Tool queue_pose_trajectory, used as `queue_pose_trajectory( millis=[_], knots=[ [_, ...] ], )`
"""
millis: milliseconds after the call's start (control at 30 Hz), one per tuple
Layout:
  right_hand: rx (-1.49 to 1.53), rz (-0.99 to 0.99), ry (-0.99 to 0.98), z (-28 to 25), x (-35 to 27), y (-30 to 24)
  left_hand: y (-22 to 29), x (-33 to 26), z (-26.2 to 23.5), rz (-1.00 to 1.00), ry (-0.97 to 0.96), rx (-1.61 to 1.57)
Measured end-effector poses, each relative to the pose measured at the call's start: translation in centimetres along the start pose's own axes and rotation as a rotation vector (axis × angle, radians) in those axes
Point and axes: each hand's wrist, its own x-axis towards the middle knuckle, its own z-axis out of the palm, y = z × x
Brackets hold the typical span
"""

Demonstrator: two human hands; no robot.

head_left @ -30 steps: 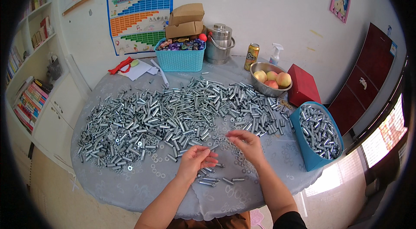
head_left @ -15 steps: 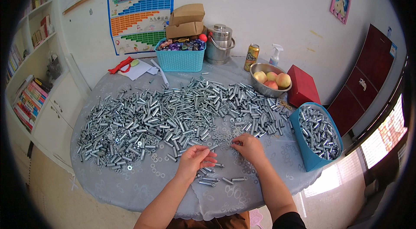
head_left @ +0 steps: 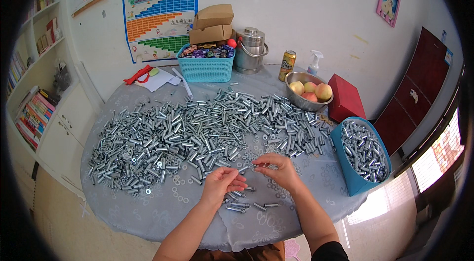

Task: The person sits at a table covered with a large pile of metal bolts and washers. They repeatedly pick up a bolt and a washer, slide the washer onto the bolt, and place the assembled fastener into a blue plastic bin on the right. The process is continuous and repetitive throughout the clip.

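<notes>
Right hand (head_left: 277, 169) shifted leftward | shiny metal cylinders (head_left: 197, 127) | flower-patterned grey tablecloth (head_left: 316, 177)

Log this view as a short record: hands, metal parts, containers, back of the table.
Left hand: fingers loosely curled near a metal cylinder; grip unclear
Right hand: fingertips near that cylinder's right end; anything pinched too small to tell
Heap: many metal pieces, spread across the table
Nearer the person: loose cylinders
Right side: blue bin holding metal cylinders
Back: turquoise basket, steel pot, can, fruit bowl
</notes>
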Motion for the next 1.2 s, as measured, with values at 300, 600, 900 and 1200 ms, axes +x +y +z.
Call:
queue_pose_trajectory(
  millis=[300, 600, 900, 1200],
  knots=[
    [-0.145, -0.053, -0.037, -0.2, -0.1, 0.1, 0.1, -0.1, 0.1, -0.005, -0.031, 0.045],
    [0.075, 0.201, -0.004, 0.4, -0.1, -0.2, -0.4, 0.1, 0.1, 0.041, -0.027, 0.022],
    [0.219, 0.231, -0.162, -0.2, -0.3, 0.1, -0.3, 0.2, -0.1, 0.089, 0.044, -0.008],
    [0.245, 0.263, -0.201, 0.0, -0.4, -0.6, -0.2, 0.4, -0.2, 0.142, 0.068, 0.018]
  ],
)
